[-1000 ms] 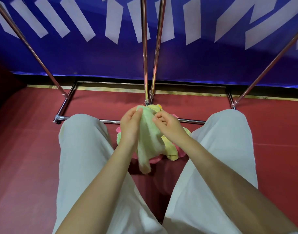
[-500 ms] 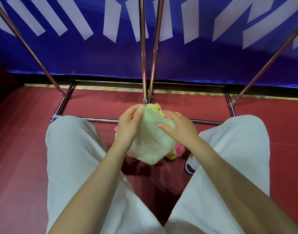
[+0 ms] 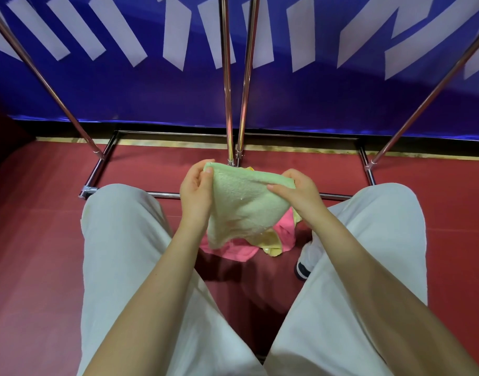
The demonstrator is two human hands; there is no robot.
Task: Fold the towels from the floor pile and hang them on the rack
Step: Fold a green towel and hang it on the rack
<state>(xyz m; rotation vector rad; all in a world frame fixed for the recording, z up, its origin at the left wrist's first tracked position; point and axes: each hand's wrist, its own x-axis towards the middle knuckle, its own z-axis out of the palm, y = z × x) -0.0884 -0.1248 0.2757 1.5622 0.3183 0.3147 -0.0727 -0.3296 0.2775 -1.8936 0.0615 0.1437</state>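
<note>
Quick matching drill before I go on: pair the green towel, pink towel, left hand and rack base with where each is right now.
Things:
1. green towel
2. pink towel
3. left hand
4. rack base

Places or states:
A. lying on the red floor in the pile
B. gripping the towel's left corner
C. held up between both hands
D. metal bars resting on the floor by the blue wall

Pairs: 1-C, 2-A, 3-B, 4-D
</note>
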